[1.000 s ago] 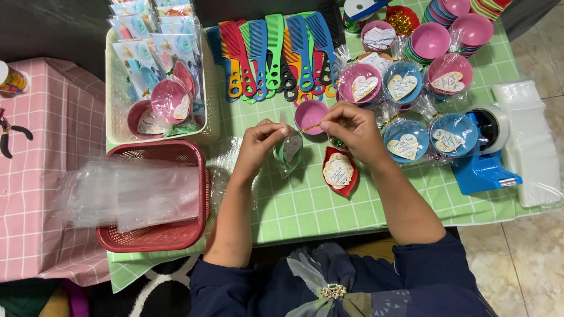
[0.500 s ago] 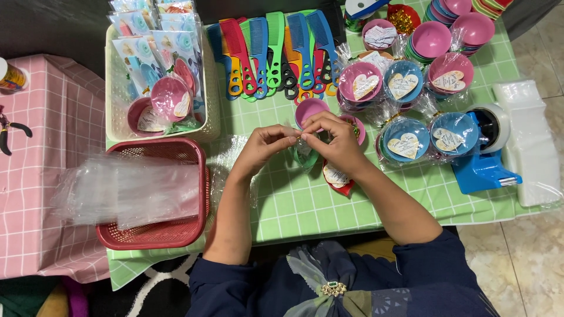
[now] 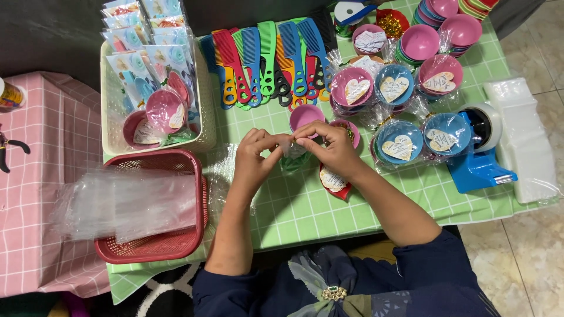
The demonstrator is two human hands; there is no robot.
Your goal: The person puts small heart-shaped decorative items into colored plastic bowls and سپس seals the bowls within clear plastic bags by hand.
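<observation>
- A person's left hand [image 3: 254,157] and right hand [image 3: 330,145] meet fingertip to fingertip over a green checked table [image 3: 305,208], both pinching the gathered neck of a small clear-wrapped parcel [image 3: 292,157] that hangs just below the fingers.
- Directly beyond the fingers sits an empty pink bowl [image 3: 304,115]; a row of coloured combs [image 3: 264,58] lies farther off.
- Under the right wrist lies a red heart-shaped dish [image 3: 335,181] holding paper tags.
- To the right of the fingers, wrapped bowls with heart cards [image 3: 399,111] crowd the table, closing that side; a blue tape dispenser [image 3: 479,158] stands past them.
- To the left of the fingers, a red basket [image 3: 155,202] holds clear plastic bags, and a cream basket [image 3: 155,97] holds packaged items and pink bowls.
- Open cloth remains nearer the body, up to the table's front edge.
</observation>
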